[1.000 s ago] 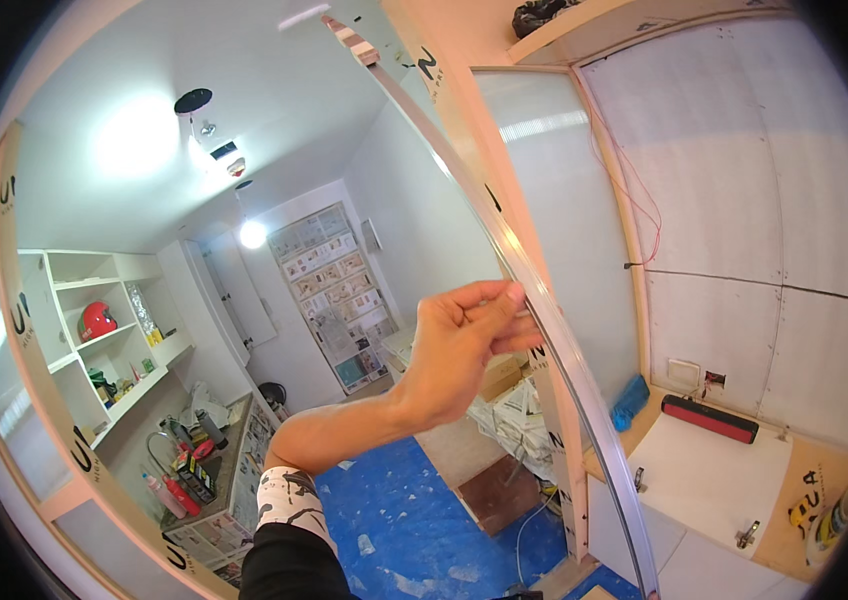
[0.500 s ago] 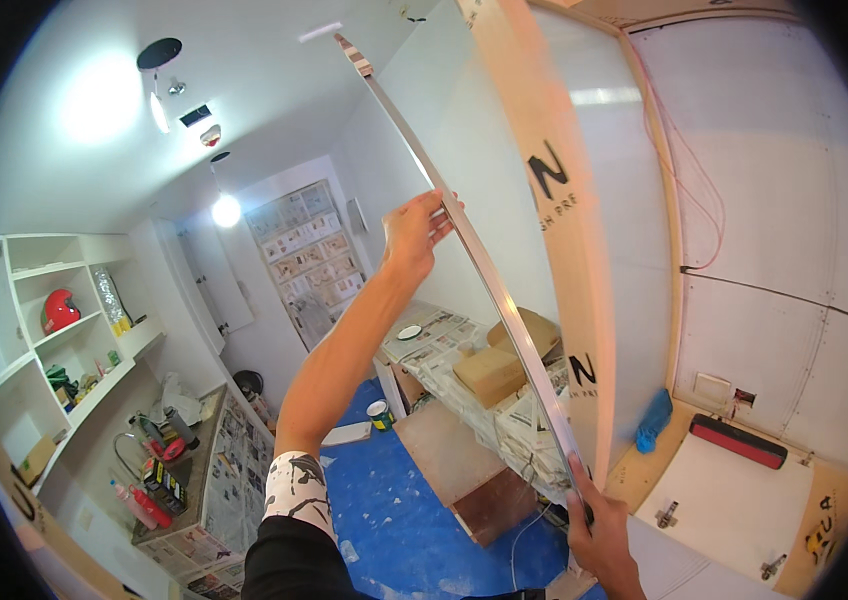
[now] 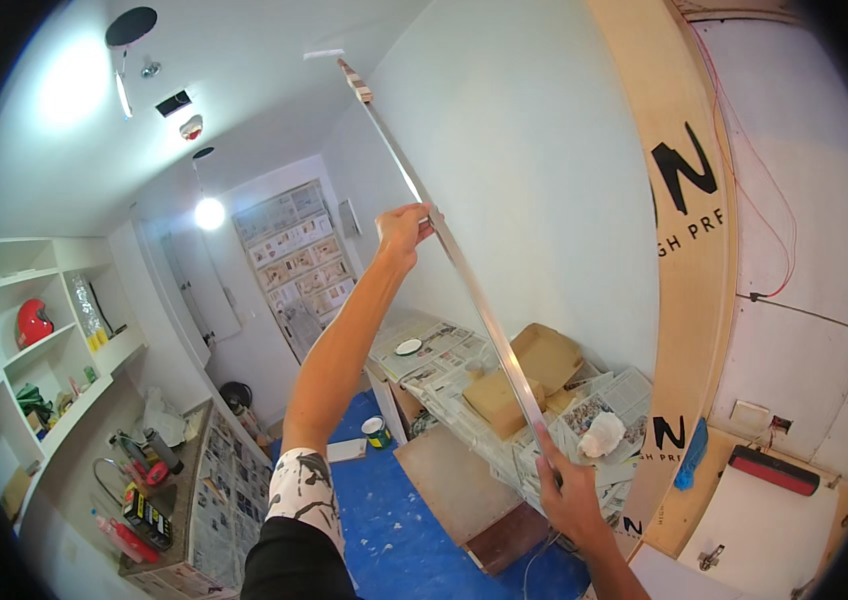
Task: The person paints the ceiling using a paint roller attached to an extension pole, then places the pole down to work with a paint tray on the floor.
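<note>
A long, thin silver metal strip (image 3: pixel 479 305) slants across the middle of the view, a short tan-and-brown striped piece (image 3: pixel 357 83) at its upper end near the ceiling. My left hand (image 3: pixel 401 231) grips the strip about midway up, arm stretched forward. My right hand (image 3: pixel 565 487) is closed round its lower part. To the right of the strip stands a wooden post (image 3: pixel 692 280) with black lettering. Behind my right hand lie newspapers (image 3: pixel 626 400), a crumpled white wad (image 3: pixel 601 435) and open cardboard boxes (image 3: pixel 544 355).
White shelves (image 3: pixel 19 280) with a red helmet (image 3: pixel 35 322) and a tool-strewn counter (image 3: pixel 164 450) are on the left. Blue sheeting (image 3: pixel 384 530), a paint can (image 3: pixel 376 432) and a board (image 3: pixel 444 470) lie below. A red-and-black bar (image 3: pixel 774 468) is at lower right.
My right hand has come into view on the strip's lower part, and my left hand has shifted up and forward along it. The wooden post now appears further right as the view has moved.
</note>
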Demonstrator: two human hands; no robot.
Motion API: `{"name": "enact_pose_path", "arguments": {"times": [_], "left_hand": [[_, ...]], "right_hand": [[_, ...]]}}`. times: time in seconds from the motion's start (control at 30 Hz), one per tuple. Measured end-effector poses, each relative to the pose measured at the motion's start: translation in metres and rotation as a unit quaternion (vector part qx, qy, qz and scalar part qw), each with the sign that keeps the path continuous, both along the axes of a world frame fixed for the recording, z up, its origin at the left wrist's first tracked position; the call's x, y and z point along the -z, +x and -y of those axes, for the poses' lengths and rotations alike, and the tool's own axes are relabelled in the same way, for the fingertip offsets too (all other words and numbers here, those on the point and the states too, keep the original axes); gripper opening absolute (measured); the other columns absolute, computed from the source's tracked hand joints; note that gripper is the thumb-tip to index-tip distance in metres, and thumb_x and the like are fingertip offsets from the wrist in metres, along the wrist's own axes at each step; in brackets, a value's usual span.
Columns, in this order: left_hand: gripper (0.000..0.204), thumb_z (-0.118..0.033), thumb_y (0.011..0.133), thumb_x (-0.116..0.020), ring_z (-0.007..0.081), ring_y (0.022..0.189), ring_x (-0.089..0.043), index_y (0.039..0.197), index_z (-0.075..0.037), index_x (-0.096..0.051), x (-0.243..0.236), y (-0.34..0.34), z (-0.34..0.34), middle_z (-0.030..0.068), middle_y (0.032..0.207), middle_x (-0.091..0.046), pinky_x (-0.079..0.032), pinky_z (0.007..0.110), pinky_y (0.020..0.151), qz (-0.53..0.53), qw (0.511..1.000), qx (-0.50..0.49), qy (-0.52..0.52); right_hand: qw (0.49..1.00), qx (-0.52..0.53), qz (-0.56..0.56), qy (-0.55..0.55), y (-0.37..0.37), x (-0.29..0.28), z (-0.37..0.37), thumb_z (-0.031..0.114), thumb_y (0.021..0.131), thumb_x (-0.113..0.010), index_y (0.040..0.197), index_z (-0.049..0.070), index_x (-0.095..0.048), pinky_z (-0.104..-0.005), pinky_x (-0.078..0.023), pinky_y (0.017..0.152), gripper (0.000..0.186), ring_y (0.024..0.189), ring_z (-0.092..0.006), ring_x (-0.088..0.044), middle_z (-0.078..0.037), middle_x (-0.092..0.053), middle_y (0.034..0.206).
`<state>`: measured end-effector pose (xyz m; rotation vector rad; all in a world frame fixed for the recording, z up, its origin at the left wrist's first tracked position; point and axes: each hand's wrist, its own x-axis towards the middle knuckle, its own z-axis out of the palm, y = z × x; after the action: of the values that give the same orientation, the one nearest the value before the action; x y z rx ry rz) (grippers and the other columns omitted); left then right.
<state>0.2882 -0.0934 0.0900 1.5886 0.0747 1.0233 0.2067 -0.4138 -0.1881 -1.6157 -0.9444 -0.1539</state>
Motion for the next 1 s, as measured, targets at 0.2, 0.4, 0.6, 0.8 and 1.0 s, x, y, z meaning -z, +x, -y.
{"name": "enact_pose_path", "arguments": {"times": [0.2, 0.4, 0.6, 0.8, 1.0], "left_hand": [[0.023, -0.004, 0.087, -0.060, 0.0242, 0.090, -0.067, 0.104, 0.011, -0.060, 0.008, -0.047, 0.007, 0.0171, 0.099, -0.066, -0.054, 0.031, 0.084, -0.005, 0.999, -0.036, 0.017], [0.020, -0.003, 0.087, -0.059, 0.0227, 0.080, -0.069, 0.099, 0.012, -0.062, -0.013, -0.075, 0.000, 0.0163, 0.087, -0.068, -0.057, 0.031, 0.079, 0.028, 0.997, -0.065, 0.039], [0.020, -0.005, 0.088, -0.058, 0.0222, 0.081, -0.069, 0.097, 0.012, -0.063, -0.011, -0.100, 0.068, 0.0173, 0.089, -0.068, -0.056, 0.032, 0.080, 0.037, 0.995, -0.059, 0.075], [0.030, -0.013, 0.093, -0.059, 0.0218, 0.090, -0.067, 0.109, 0.012, -0.061, 0.018, -0.159, 0.227, 0.0169, 0.100, -0.067, -0.053, 0.033, 0.087, 0.022, 0.993, 0.001, 0.115], [0.031, -0.013, 0.096, -0.055, 0.0250, 0.095, -0.066, 0.113, 0.011, -0.060, 0.056, -0.219, 0.377, 0.0173, 0.105, -0.066, -0.054, 0.034, 0.088, 0.045, 0.993, 0.061, 0.088]], "right_hand": [[0.999, -0.012, 0.016, 0.028, -0.017, 0.024, -0.007, 0.008, 0.091, -0.055, 0.139, 0.014, -0.047, -0.0380, -0.043, 0.052, 0.049, 0.047, -0.0292, -0.051, -0.018, -0.053, 0.057], [0.998, -0.058, 0.007, 0.019, -0.035, 0.011, -0.015, 0.009, 0.091, -0.055, 0.140, 0.013, -0.045, -0.0381, -0.042, 0.050, 0.050, 0.047, -0.0299, -0.054, -0.018, -0.054, 0.057], [0.995, -0.039, 0.053, 0.078, -0.050, 0.028, 0.039, 0.008, 0.090, -0.056, 0.137, 0.011, -0.049, -0.0370, -0.042, 0.049, 0.047, 0.046, -0.0265, -0.052, -0.016, -0.053, 0.057], [0.994, -0.004, 0.086, 0.062, -0.081, 0.084, 0.184, 0.005, 0.088, -0.058, 0.133, 0.010, -0.053, -0.0359, -0.042, 0.049, 0.045, 0.046, -0.0245, -0.050, -0.015, -0.053, 0.058], [0.993, 0.031, 0.093, 0.067, -0.136, 0.132, 0.337, 0.004, 0.087, -0.059, 0.124, 0.007, -0.061, -0.0355, -0.040, 0.046, 0.038, 0.047, -0.0264, -0.050, -0.016, -0.056, 0.065]]}}
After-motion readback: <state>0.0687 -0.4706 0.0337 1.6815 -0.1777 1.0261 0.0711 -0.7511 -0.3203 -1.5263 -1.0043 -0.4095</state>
